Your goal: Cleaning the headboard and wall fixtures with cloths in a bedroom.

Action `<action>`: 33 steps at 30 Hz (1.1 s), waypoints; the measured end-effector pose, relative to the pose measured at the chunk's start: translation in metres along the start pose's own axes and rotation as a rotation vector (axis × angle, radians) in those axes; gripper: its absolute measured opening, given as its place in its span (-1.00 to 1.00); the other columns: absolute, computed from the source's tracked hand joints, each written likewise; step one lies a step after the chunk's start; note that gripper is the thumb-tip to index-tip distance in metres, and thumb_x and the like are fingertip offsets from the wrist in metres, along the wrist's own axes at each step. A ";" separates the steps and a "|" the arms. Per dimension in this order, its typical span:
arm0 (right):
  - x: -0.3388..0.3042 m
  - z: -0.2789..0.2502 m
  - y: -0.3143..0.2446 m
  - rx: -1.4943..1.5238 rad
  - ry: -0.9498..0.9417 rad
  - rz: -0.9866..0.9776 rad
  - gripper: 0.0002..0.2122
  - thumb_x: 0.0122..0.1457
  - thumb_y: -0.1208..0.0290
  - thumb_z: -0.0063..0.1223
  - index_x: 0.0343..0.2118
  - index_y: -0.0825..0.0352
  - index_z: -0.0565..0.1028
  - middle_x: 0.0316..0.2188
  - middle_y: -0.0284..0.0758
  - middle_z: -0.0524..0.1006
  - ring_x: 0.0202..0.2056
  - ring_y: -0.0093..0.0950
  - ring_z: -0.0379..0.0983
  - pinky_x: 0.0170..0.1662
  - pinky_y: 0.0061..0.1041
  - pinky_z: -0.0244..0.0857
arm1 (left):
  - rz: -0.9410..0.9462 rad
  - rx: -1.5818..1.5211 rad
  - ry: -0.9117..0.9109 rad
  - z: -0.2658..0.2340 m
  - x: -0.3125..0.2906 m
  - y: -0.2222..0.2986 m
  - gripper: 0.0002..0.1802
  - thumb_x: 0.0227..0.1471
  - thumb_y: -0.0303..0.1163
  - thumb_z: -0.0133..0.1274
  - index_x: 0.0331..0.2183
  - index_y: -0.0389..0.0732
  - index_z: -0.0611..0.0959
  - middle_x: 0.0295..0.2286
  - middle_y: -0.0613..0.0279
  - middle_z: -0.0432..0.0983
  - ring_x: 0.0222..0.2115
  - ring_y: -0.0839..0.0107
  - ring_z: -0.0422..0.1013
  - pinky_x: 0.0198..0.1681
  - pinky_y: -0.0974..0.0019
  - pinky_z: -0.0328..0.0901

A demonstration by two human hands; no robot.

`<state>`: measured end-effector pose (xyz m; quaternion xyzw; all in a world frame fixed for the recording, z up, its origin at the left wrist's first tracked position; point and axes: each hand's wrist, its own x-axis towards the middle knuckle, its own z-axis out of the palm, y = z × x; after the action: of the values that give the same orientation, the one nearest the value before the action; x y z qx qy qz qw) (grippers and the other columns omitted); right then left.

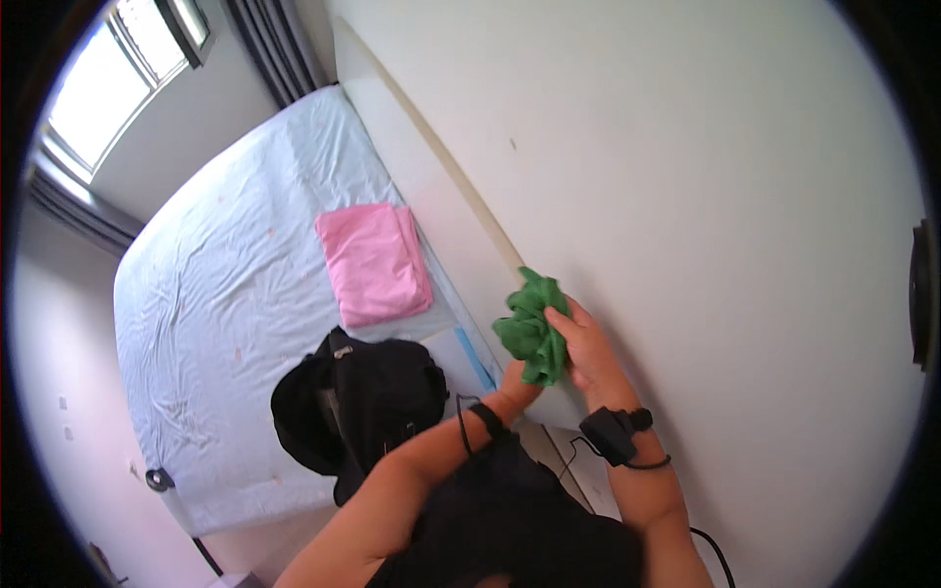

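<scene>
A crumpled green cloth is bunched up above the pale headboard's top edge, close to the white wall. My right hand grips it from the right, with the thumb pressed over its folds. Just below the cloth is my left hand, its fingers hidden behind the fabric, so its grip cannot be made out. Each wrist wears a black band, and a black box-shaped device sits on the right one.
A bed with a light blue sheet spreads out to the left. On it lie a folded pink cloth and a black backpack. The headboard runs along the wall. Grey curtains hang by a window.
</scene>
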<state>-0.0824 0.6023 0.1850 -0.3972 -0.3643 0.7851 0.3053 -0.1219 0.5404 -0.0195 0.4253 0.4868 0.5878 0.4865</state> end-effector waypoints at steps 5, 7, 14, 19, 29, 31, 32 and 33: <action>0.013 0.034 -0.014 -0.096 -0.173 0.031 -0.68 0.16 0.42 -0.12 -0.05 0.44 0.31 -0.25 -0.31 0.45 -0.27 -0.54 0.40 -0.20 -0.54 0.31 | 0.429 0.952 -0.257 0.023 -0.027 0.009 -0.52 -0.28 -0.65 -0.07 -0.17 -0.26 0.48 -0.12 0.06 0.32 0.09 0.01 0.02 0.15 0.12 -0.04; -0.005 0.038 -0.019 -0.184 -0.235 0.114 -0.72 0.18 0.40 -0.15 -0.09 0.43 0.34 -0.30 -0.31 0.46 -0.32 -0.54 0.42 -0.27 -0.55 0.34 | 0.290 0.838 -0.314 0.029 -0.038 0.016 -0.50 -0.28 -0.66 -0.10 -0.15 -0.27 0.47 -0.07 0.04 0.27 0.09 -0.06 0.00 0.17 0.09 -0.07; -0.075 0.020 -0.002 0.050 -0.262 0.059 -0.70 0.18 0.45 -0.16 -0.04 0.44 0.29 -0.17 -0.21 0.45 -0.19 -0.41 0.43 -0.10 -0.43 0.32 | 0.145 0.650 -0.285 0.046 -0.057 0.019 -0.52 -0.19 -0.58 -0.11 -0.10 -0.25 0.43 -0.05 0.05 0.27 0.07 0.01 0.05 0.15 0.14 -0.05; -0.097 0.001 0.011 0.045 -0.296 0.076 -0.67 0.18 0.42 -0.13 -0.02 0.43 0.28 -0.16 -0.24 0.44 -0.17 -0.46 0.41 -0.08 -0.47 0.30 | 0.109 0.616 -0.265 0.056 -0.067 0.012 -0.53 -0.12 -0.53 -0.12 -0.06 -0.23 0.40 -0.04 0.06 0.27 0.05 0.05 0.09 0.13 0.17 -0.03; -0.067 -0.020 0.019 0.067 0.021 -0.018 -0.68 0.17 0.41 -0.12 -0.03 0.41 0.28 -0.13 -0.22 0.42 -0.12 -0.39 0.38 -0.03 -0.37 0.29 | 0.261 0.356 -0.194 0.015 -0.021 0.023 -0.54 0.01 -0.41 -0.13 0.01 -0.20 0.34 -0.02 0.08 0.27 0.02 0.15 0.17 0.11 0.23 0.01; -0.064 -0.014 0.016 0.036 0.137 -0.027 -0.69 0.17 0.42 -0.12 -0.04 0.40 0.29 -0.15 -0.25 0.42 -0.13 -0.40 0.38 -0.05 -0.39 0.29 | 0.431 0.619 -0.148 0.003 -0.005 0.021 -0.56 -0.02 -0.41 -0.12 -0.03 -0.19 0.39 -0.05 0.12 0.32 0.01 0.17 0.19 0.11 0.17 0.00; -0.064 -0.015 0.011 0.039 0.203 0.010 -0.68 0.17 0.42 -0.12 -0.03 0.39 0.28 -0.14 -0.26 0.41 -0.13 -0.40 0.37 -0.06 -0.40 0.29 | 0.526 1.064 -0.237 -0.005 0.002 0.051 -0.52 0.08 -0.34 -0.17 0.06 -0.20 0.25 0.04 0.14 0.18 0.08 0.28 0.08 0.14 0.29 -0.04; -0.066 -0.014 0.011 0.042 0.187 0.019 -0.68 0.17 0.42 -0.12 -0.02 0.39 0.27 -0.13 -0.26 0.40 -0.13 -0.40 0.37 -0.05 -0.40 0.28 | 0.436 0.532 -0.096 -0.011 0.004 0.052 -0.58 -0.13 -0.40 -0.05 -0.13 -0.16 0.48 -0.09 0.19 0.36 0.01 0.26 0.18 0.14 0.07 -0.01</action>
<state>-0.0398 0.5499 0.1964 -0.4657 -0.3141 0.7548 0.3388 -0.1412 0.5402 0.0297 0.6584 0.4973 0.5098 0.2435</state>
